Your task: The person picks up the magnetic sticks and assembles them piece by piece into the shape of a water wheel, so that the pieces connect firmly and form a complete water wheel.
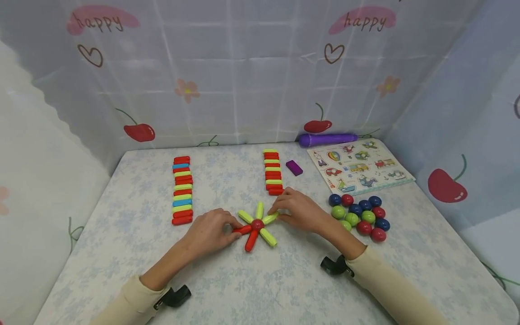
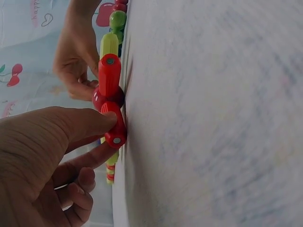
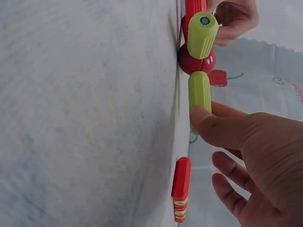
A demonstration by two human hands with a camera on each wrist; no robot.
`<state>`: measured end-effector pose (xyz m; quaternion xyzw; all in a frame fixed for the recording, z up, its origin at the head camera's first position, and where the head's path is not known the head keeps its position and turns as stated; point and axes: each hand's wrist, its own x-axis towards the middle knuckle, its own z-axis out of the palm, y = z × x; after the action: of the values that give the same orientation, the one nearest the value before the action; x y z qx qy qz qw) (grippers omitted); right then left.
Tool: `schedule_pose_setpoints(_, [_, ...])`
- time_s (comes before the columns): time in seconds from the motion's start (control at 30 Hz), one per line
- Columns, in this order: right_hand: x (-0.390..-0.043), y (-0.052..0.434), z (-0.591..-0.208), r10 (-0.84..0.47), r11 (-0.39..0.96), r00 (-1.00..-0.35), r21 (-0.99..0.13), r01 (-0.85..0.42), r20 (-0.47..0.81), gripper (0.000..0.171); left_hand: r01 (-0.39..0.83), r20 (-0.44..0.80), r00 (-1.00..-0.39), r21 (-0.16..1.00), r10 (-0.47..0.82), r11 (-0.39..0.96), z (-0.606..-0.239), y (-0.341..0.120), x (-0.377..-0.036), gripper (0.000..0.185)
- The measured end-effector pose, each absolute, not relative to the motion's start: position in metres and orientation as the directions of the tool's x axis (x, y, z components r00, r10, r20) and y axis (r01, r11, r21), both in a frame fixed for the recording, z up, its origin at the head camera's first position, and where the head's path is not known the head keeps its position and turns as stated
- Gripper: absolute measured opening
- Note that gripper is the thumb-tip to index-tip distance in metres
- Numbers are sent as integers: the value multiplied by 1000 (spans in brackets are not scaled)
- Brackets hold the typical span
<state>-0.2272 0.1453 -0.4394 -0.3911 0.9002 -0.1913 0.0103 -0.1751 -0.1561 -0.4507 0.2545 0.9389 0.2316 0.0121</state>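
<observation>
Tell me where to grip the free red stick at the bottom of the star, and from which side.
Pinch the red stick across its outer half, coming from the near table edge. Its inner end sits against the red ball, and the left hand and a green stick flank it, so only the outer end looks open.

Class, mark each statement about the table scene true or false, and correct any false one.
1. A red ball sits at the centre of the star of sticks. True.
2. The left hand pinches a green stick. False: it pinches a red stick.
3. The right hand touches a green stick. True.
4. The cluster of balls lies left of the star. False: it lies to its right.
5. The purple block is stacked on the puzzle board. False: it lies on the table beside it.
</observation>
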Motion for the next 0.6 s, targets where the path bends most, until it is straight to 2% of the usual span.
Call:
schedule_pose_setpoints(0.27, [-230,154,-426,-694,654,-720,-407,-638,14,26,492,89,-858,428,506,758,-448,-165,-179,16])
schedule_pose_setpoints(0.4, [-239,178,-409,-623,714,-782,-430,-553,-28,28,497,67,-851,421,521,759,-443,-174,-184,17])
schedule_pose_setpoints(0.6, [-251,229,-391,-533,780,-846,-404,-478,-27,25,486,22,-852,403,522,776,-436,-184,-189,19])
